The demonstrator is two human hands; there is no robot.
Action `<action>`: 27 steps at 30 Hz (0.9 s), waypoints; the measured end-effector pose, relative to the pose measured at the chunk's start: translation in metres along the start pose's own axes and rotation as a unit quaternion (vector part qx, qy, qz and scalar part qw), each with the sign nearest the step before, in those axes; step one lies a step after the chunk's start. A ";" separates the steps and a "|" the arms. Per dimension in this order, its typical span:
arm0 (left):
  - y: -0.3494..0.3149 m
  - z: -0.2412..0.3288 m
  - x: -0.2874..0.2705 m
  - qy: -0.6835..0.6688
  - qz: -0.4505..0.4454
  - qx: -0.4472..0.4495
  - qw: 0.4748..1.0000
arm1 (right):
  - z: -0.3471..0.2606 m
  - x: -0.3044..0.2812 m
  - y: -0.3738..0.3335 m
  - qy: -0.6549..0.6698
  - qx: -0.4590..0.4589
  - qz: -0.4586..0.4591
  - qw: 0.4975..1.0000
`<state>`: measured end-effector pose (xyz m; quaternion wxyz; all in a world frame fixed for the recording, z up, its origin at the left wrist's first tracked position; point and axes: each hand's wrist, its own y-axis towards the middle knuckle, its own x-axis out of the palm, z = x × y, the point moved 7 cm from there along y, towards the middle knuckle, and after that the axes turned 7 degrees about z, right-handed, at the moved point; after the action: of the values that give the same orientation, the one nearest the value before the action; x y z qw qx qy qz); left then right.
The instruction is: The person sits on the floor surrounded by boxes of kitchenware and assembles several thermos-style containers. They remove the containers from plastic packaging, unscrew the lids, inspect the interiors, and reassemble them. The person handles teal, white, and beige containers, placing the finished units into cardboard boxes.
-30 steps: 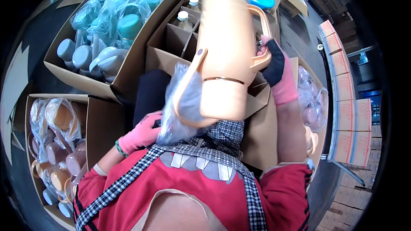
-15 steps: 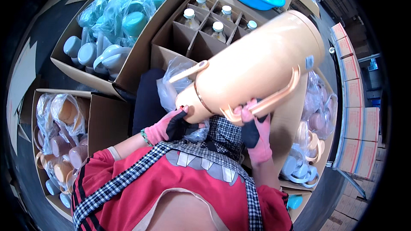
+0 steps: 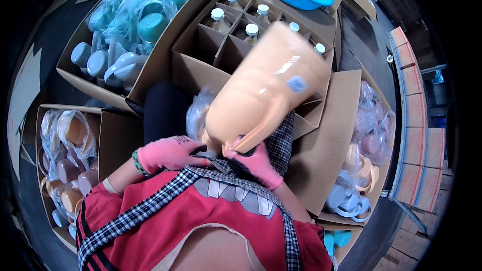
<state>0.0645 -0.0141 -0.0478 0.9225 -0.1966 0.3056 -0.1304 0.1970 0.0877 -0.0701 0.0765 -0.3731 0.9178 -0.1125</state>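
Observation:
A glossy peach thermos jug [image 3: 261, 83] slants over my lap, its base up and away to the right and its neck down toward me. A small blue label [image 3: 296, 84] sits on its side. My right hand [image 3: 258, 164], in a pink and dark work glove, is closed around the handle near the neck. My left hand [image 3: 170, 152], gloved alike, is curled at the neck end; its fingertips are partly hidden there. A crumpled clear plastic bag [image 3: 197, 115] hangs beside the neck, left of the jug.
Ahead stands a divided carton [image 3: 193, 73] with several white-capped glass bottles [image 3: 251, 32]. A blue basin [image 3: 296, 1] of white caps is behind it. Cartons of bagged jugs stand at far left [image 3: 75, 78], near left [image 3: 120, 145] and right [image 3: 326, 150]. Stacked boxes [image 3: 414, 105] line the right side.
The jug has come down and left toward my lap and turned, so its handle and label face up more. My right hand has moved left and nearer, with my left hand slightly lower.

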 end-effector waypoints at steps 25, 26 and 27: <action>0.084 -0.033 -0.171 -0.375 0.497 0.107 0.775 | -0.087 -0.033 0.108 -0.031 -0.269 0.172 0.947; 0.098 -0.019 -0.155 -0.520 0.339 0.102 0.778 | -0.110 -0.010 0.079 -0.149 -0.341 0.169 0.913; 0.096 -0.009 -0.146 -0.389 0.399 0.132 0.820 | -0.086 -0.028 0.101 0.104 -0.224 0.151 0.957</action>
<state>-0.0432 0.1212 -0.0220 0.9531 0.0318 -0.0472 0.2974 0.1297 0.1905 -0.0124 -0.0883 -0.2236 0.9681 0.0709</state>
